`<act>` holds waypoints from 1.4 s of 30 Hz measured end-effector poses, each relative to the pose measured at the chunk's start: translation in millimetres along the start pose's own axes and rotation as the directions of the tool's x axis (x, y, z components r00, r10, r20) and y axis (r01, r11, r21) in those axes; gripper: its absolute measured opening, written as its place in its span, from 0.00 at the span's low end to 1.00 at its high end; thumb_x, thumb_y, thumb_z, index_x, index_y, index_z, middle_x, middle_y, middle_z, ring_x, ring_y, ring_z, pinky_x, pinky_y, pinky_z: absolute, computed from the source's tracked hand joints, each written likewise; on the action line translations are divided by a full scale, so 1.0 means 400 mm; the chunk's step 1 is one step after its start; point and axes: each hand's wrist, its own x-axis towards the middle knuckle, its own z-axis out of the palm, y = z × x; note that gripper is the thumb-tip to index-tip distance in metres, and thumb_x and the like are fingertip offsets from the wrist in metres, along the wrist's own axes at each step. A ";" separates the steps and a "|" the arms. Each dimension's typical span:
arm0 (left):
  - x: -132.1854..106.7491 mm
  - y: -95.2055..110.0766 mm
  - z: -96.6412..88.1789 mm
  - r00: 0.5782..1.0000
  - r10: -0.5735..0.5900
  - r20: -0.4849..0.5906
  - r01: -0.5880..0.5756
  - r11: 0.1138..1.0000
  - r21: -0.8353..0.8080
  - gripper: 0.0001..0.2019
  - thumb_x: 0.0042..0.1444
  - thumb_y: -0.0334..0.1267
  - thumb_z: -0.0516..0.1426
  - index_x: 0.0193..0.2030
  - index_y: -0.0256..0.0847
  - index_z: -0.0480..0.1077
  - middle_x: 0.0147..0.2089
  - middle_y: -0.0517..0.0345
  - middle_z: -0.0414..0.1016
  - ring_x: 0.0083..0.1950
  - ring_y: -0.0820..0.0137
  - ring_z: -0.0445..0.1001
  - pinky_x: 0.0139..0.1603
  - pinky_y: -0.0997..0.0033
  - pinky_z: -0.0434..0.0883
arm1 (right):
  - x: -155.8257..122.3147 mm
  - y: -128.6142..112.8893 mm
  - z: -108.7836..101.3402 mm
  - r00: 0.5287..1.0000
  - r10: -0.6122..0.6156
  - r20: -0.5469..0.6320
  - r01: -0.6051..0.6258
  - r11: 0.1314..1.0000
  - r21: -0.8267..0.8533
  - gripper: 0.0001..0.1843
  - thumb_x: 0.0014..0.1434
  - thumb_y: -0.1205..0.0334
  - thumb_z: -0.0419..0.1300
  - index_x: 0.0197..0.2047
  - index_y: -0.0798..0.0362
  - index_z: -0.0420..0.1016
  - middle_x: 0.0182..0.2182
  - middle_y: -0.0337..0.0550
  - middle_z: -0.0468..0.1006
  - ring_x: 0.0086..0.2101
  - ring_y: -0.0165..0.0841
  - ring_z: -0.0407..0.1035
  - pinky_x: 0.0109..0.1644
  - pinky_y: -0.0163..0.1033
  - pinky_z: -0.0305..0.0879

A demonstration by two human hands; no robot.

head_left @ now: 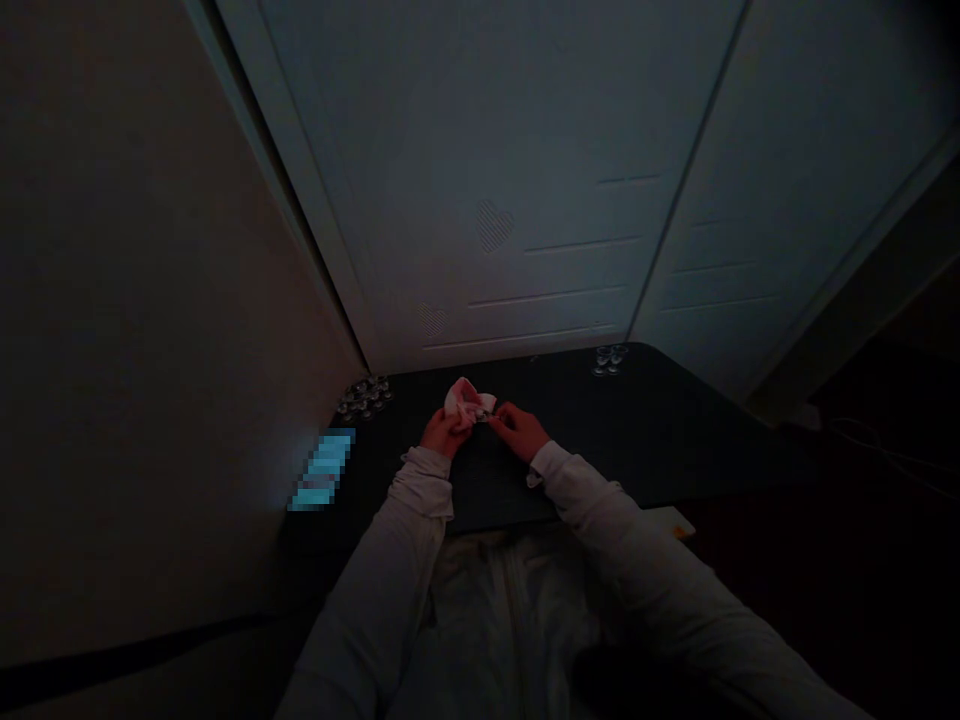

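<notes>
In the middle of the dark table my left hand [445,434] is closed round a bunched pink cloth [463,398]. My right hand [521,432] pinches a small stemmed glass [486,416], whose far end rests against the cloth. Dim light and the fingers hide most of this glass. Both hands are close together, slightly above the table top.
A cluster of small stemmed glasses [365,397] stands at the table's far left. Two more small glasses [609,360] are at the back right. A lit, blurred-out screen [324,470] lies at the left edge. White panels [555,200] rise behind the black table [660,430].
</notes>
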 end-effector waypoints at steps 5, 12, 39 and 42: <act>0.021 -0.002 -0.018 0.992 0.077 -0.101 -0.089 0.988 -0.126 0.13 0.35 0.29 0.54 0.32 0.37 0.61 0.27 0.59 0.67 0.29 0.75 0.66 0.31 0.72 0.64 | 0.000 -0.001 -0.005 0.996 0.021 -0.082 -0.022 1.000 -0.012 0.17 0.49 0.48 0.44 0.29 0.54 0.60 0.20 0.35 0.62 0.22 0.23 0.56 0.25 0.29 0.51; 0.002 0.005 -0.005 0.999 0.046 0.020 -0.044 0.993 -0.111 0.11 0.40 0.34 0.54 0.34 0.37 0.63 0.32 0.55 0.68 0.37 0.72 0.67 0.37 0.69 0.64 | -0.001 -0.004 -0.002 0.999 -0.011 -0.046 0.011 1.000 0.000 0.16 0.49 0.49 0.45 0.29 0.54 0.60 0.20 0.35 0.62 0.21 0.23 0.56 0.25 0.29 0.51; -0.005 -0.005 -0.034 0.939 -0.154 0.308 0.141 0.988 0.063 0.16 0.34 0.26 0.58 0.35 0.32 0.66 0.35 0.52 0.70 0.36 0.71 0.67 0.41 0.68 0.61 | -0.016 0.006 -0.001 0.994 -0.064 0.093 0.067 0.997 -0.028 0.12 0.49 0.54 0.46 0.27 0.55 0.59 0.19 0.34 0.61 0.22 0.23 0.56 0.26 0.28 0.50; -0.010 0.000 -0.030 0.948 -0.155 0.278 0.140 0.987 0.073 0.17 0.33 0.27 0.59 0.35 0.33 0.66 0.34 0.52 0.70 0.35 0.70 0.67 0.37 0.69 0.63 | -0.012 0.005 -0.002 0.994 -0.052 0.095 0.052 0.999 0.001 0.13 0.49 0.53 0.46 0.27 0.55 0.59 0.19 0.33 0.61 0.22 0.23 0.56 0.26 0.29 0.51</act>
